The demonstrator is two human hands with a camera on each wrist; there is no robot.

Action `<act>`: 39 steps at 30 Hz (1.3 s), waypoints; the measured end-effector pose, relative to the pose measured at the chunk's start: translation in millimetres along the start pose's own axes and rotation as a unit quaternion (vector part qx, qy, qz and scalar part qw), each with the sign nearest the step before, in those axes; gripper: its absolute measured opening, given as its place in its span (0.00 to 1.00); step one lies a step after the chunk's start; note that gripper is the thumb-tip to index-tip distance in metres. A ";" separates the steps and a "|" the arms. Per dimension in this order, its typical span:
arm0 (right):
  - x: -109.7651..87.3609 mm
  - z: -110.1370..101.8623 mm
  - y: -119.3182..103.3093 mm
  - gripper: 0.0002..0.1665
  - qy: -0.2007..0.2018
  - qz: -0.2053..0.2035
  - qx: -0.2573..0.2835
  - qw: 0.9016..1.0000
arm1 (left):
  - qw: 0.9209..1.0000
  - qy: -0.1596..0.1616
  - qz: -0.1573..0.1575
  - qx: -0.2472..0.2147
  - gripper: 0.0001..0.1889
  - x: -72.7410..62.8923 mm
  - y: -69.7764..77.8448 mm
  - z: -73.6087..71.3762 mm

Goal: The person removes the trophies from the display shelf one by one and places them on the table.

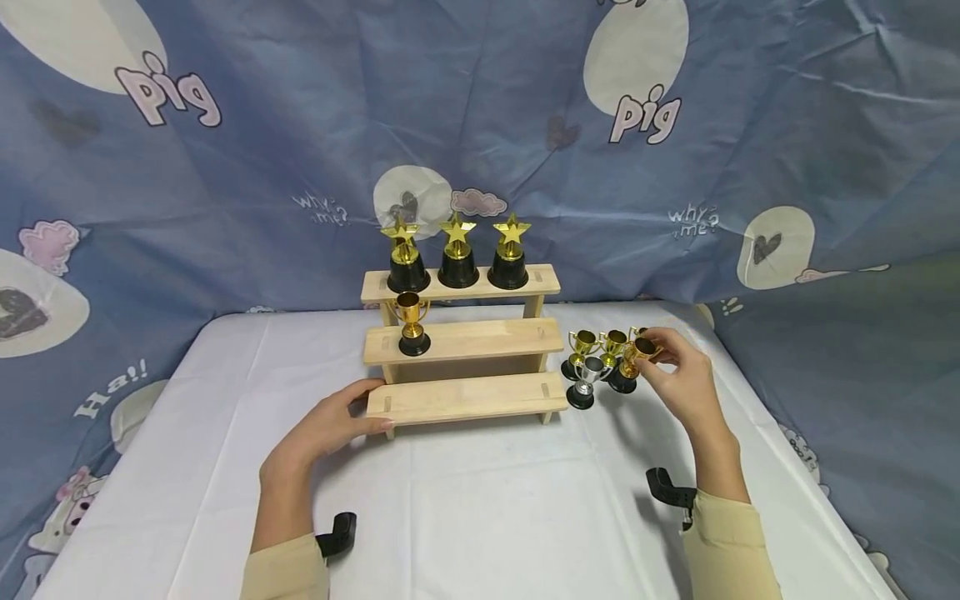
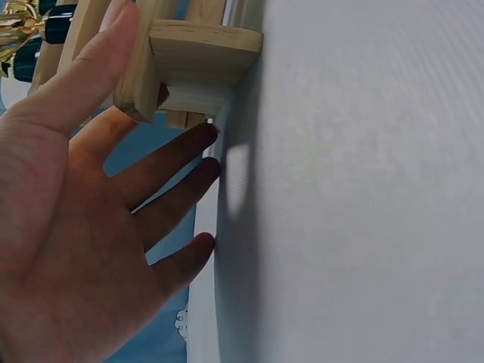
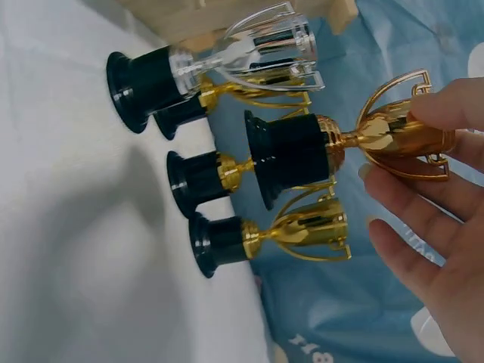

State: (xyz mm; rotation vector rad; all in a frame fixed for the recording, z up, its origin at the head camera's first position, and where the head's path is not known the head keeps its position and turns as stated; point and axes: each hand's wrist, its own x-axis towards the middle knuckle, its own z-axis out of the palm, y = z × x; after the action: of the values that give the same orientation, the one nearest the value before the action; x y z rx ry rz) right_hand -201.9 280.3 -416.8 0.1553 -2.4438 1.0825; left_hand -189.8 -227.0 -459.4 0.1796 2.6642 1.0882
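Note:
My left hand [image 1: 327,427] pinches the left end of the bottom step of a three-step wooden shelf [image 1: 465,398], thumb at the front edge and index finger behind; its other fingers spread out in the left wrist view. My right hand [image 1: 684,382] pinches the cup of a small copper-gold trophy [image 3: 389,138] between thumb and fingers. That trophy's black base looks raised off the cloth. Close by stand a silver trophy cup [image 1: 589,372] and three yellow-gold trophy cups [image 3: 306,227], partly hidden behind it in the head view.
Three gold star trophies [image 1: 457,243] stand along the top step. One copper-gold trophy cup [image 1: 411,321] occupies the middle step's left end. White cloth [image 1: 480,508] covers the table, and a blue printed curtain [image 1: 480,100] hangs behind and at the sides.

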 end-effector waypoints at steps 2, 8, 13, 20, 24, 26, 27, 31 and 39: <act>-1.5 1.8 3.7 0.20 -0.013 0.007 -0.009 1.000 | 1.000 -0.001 -0.006 0.007 0.46 0.8 0.1 -0.9; -3.1 8.2 7.0 0.21 -0.044 0.017 -0.009 0.999 | 1.000 0.000 -0.016 0.026 0.48 -0.5 -1.6 -1.2; -1.7 12.3 6.5 0.21 -0.062 0.017 -0.010 0.998 | 0.999 0.010 -0.007 0.047 0.48 -4.4 -3.5 -0.2; -2.3 13.7 10.2 0.21 -0.102 0.039 -0.021 0.994 | 0.996 0.001 -0.015 0.088 0.49 -7.1 -0.6 -2.1; -3.1 15.7 14.2 0.22 -0.116 0.047 -0.021 0.992 | 0.996 -0.005 -0.011 0.087 0.49 -7.3 0.3 -4.4; -3.7 16.2 15.9 0.22 -0.118 0.051 -0.025 0.991 | 0.996 -0.005 -0.010 0.083 0.50 -6.7 0.0 -4.7; -4.0 16.2 16.7 0.23 -0.120 0.053 -0.028 0.991 | 0.997 -0.005 -0.009 0.080 0.49 -6.4 -0.4 -4.6; -5.3 16.5 19.1 0.24 -0.131 0.061 -0.029 0.989 | 0.998 -0.004 -0.010 0.068 0.49 -5.3 -2.5 -4.4; -6.8 16.5 23.2 0.25 -0.141 0.076 -0.027 0.987 | 0.997 0.018 0.007 0.081 0.49 -5.3 -4.1 -4.9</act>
State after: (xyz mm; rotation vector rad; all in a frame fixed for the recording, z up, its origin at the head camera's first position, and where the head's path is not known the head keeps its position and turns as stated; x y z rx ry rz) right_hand -208.4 283.6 -445.1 0.1133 -2.7743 1.1208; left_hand -186.1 -234.4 -457.9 0.2108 2.7865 0.8869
